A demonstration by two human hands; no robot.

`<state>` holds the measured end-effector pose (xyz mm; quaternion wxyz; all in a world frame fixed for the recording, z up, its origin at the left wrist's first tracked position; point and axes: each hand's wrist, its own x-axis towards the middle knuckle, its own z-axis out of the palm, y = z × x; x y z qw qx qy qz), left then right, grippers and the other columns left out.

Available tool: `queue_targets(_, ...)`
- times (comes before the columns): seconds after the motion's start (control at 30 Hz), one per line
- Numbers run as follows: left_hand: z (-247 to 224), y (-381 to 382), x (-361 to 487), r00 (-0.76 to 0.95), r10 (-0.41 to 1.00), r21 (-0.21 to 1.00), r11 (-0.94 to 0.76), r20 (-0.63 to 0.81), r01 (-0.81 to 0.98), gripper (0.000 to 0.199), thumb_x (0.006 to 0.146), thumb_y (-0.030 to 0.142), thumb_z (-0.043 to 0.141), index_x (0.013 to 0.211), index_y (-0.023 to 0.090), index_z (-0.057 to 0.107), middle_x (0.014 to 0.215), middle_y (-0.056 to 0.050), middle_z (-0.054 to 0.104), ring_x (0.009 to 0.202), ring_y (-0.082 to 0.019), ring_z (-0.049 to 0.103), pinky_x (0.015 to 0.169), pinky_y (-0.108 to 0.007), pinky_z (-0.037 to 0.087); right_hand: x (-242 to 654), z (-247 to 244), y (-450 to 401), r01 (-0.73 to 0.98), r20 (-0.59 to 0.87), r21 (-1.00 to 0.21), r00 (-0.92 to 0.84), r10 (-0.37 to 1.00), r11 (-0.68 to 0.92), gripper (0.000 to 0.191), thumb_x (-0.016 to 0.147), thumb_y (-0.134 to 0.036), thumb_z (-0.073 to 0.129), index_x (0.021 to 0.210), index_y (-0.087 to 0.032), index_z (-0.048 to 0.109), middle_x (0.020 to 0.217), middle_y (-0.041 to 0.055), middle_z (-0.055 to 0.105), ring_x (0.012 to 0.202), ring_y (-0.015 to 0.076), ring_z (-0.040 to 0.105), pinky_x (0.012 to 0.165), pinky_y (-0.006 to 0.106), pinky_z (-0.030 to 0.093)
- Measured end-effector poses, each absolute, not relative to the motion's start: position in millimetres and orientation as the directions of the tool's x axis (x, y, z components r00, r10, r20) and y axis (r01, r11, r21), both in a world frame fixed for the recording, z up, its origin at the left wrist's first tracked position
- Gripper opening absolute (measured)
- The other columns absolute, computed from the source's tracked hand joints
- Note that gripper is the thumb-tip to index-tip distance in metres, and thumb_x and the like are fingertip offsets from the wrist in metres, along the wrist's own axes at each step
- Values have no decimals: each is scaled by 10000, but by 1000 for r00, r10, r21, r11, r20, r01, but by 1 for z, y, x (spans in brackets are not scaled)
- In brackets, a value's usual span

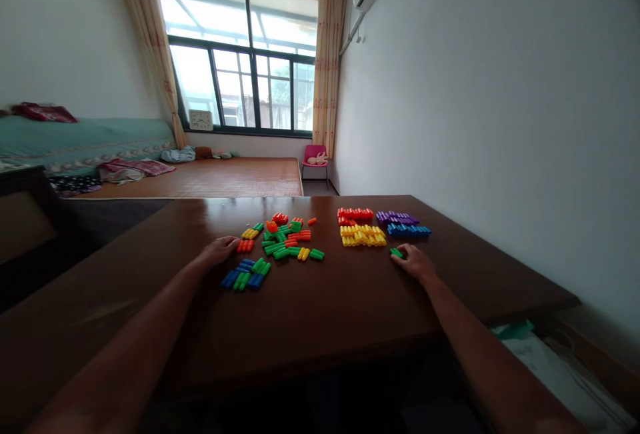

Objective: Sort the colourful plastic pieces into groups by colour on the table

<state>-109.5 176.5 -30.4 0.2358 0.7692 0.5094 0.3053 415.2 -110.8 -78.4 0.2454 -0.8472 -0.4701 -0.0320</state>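
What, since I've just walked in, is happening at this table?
The person's right hand holds green pieces in front of the blue row; the left hand is beside some orange pieces. Red pieces, yellow pieces and purple pieces lie grouped near that row, with a mixed-colour pile to their left.

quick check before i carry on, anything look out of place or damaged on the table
One orange piece lies alone by the jumbled pile, touching no other piece. Any damage would be too small to see.
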Motion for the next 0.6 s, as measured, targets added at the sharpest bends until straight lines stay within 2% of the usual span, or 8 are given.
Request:
queue_targets(0.1,-30,192,-110,380,905,574,-416,190,705,421,728,567,492,796,223,726,787,-48,725,832,-284,654,680,-309,486,416,-81,-113,819,287,-396,540,791,-415,411,750,-550,600,1013,-237,641,1041,50,657,870,209,635,700,290,458)
queue_targets(0.2,-41,206,-118,434,882,506,-464,186,727,460,761,572,443,874,228,726,879,-61,727,864,-283,654,714,-319,479,415,-82,-114,819,290,-408,535,794,-403,435,741,-585,594,1008,-245,644,1049,46,658,885,219,632,722,306,463)
queue_targets(0.3,-55,211,-132,438,865,538,-497,245,681,540,808,579,369,1030,209,693,969,-72,716,912,-258,649,772,-314,481,412,-82,-113,813,286,-416,542,790,-407,460,725,-616,596,1002,-251,644,1049,46,657,900,229,630,763,326,465)
queue_targets(0.37,-61,210,-138,428,862,584,-502,274,638,578,826,572,340,1088,174,668,940,-78,715,888,-242,653,781,-310,486,410,-81,-113,807,284,-427,548,787,-408,484,706,-632,605,1002,-252,642,1060,49,655,920,235,626,791,335,463)
queue_targets(0.5,-59,205,-137,407,872,593,-485,271,643,566,816,557,366,1067,151,670,901,-87,711,850,-251,650,769,-335,492,410,-78,-112,740,271,-516,618,738,-431,532,765,-661,509,1043,-223,624,1050,77,663,918,238,630,821,353,457)
queue_targets(0.6,-56,201,-129,402,875,588,-481,270,651,540,811,539,383,1063,155,667,1003,-102,700,967,-263,628,848,-346,477,413,-77,-113,696,297,-578,666,684,-427,557,840,-648,376,1076,-200,608,1072,109,665,947,251,630,839,364,449)
